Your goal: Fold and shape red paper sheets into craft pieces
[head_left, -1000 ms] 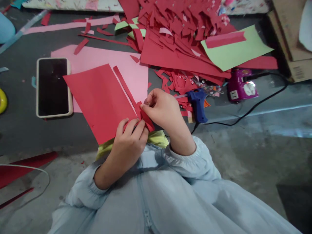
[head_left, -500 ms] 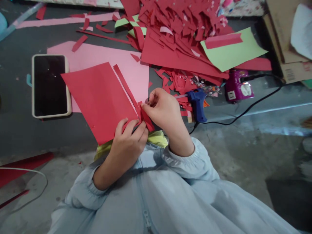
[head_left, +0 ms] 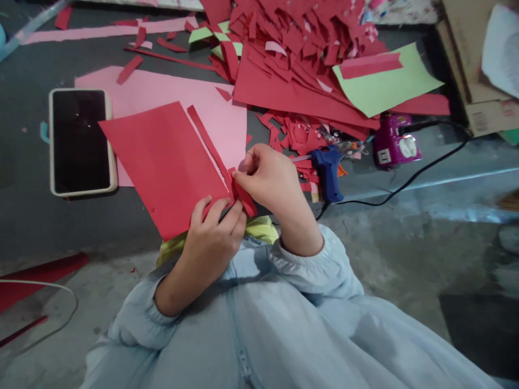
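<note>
A red paper sheet (head_left: 162,162) lies at a slant on the table, its lower corner near the front edge. A narrow red strip (head_left: 205,139) runs along its right side, split from it by a thin ragged gap; whether the two still join under my fingers is hidden. My left hand (head_left: 219,224) grips the sheet's lower right part, fingers bent over it. Close beside it, my right hand (head_left: 265,175) pinches the strip's folded lower part (head_left: 244,199) between thumb and forefinger. Pink paper (head_left: 162,86) lies underneath.
To the left lies a phone (head_left: 79,141). On the right are a blue glue gun (head_left: 328,170), its black cord and a purple device (head_left: 395,141). Red scraps (head_left: 300,32) pile up at the back, near green paper (head_left: 387,81) and cardboard (head_left: 466,59).
Hardly anything differs: the view has shifted slightly, and both hands keep their hold on the red paper in the same place.
</note>
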Available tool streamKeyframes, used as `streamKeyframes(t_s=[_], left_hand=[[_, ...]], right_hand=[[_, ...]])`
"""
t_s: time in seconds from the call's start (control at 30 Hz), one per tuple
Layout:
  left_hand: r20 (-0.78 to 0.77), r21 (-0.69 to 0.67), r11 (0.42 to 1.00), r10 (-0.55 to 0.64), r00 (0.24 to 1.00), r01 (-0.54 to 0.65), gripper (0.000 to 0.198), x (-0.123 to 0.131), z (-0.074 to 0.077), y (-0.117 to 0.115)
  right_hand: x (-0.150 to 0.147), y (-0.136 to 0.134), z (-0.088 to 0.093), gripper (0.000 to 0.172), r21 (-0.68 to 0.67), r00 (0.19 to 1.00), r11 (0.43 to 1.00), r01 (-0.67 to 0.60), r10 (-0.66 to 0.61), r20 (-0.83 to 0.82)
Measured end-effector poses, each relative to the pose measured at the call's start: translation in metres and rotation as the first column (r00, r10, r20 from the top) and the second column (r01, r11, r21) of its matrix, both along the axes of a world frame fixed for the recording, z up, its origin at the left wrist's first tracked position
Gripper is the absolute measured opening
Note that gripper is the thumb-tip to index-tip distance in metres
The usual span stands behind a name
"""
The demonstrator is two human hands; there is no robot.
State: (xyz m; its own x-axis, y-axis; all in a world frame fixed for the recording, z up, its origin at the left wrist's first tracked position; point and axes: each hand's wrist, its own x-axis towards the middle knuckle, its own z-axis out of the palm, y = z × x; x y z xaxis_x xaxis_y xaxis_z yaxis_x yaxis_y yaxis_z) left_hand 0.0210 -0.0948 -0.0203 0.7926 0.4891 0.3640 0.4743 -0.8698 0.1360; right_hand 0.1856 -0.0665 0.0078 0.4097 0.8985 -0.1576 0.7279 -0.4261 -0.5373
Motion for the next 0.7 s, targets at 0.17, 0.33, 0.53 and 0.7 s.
streamKeyframes(t_s=[0.17, 0.33, 0.53, 0.7], left_hand=[[0.007, -0.014, 1.000, -0.014, 1.000, 0.014, 0.025, -0.0017, -0.0005, -0.0005], [0.017, -0.037, 0.998, -0.054, 0.998, 0.055, 0.026, -0.0024, 0.0020, -0.0023], [0.016, -0.042, 0.996, -0.073, 0.997, 0.074, 0.025, -0.0014, 0.0046, -0.0020], [0.014, -0.064, 0.995, -0.076, 0.997, 0.077, 0.025, -0.0018, 0.0048, -0.0022]], right_hand=[[0.0015, 0.0015, 0.0037, 0.019, -0.037, 0.997, 0.997, -0.060, 0.062, 0.053], [0.0023, 0.0019, 0.0053, 0.015, -0.049, 0.989, 0.994, -0.101, 0.106, 0.100], [0.0022, -0.0004, 0.0001, 0.010, -0.019, 0.990, 0.993, -0.120, 0.121, 0.070], [0.0031, -0.0035, -0.0039, 0.007, 0.020, 0.993, 0.993, -0.116, 0.116, 0.028]])
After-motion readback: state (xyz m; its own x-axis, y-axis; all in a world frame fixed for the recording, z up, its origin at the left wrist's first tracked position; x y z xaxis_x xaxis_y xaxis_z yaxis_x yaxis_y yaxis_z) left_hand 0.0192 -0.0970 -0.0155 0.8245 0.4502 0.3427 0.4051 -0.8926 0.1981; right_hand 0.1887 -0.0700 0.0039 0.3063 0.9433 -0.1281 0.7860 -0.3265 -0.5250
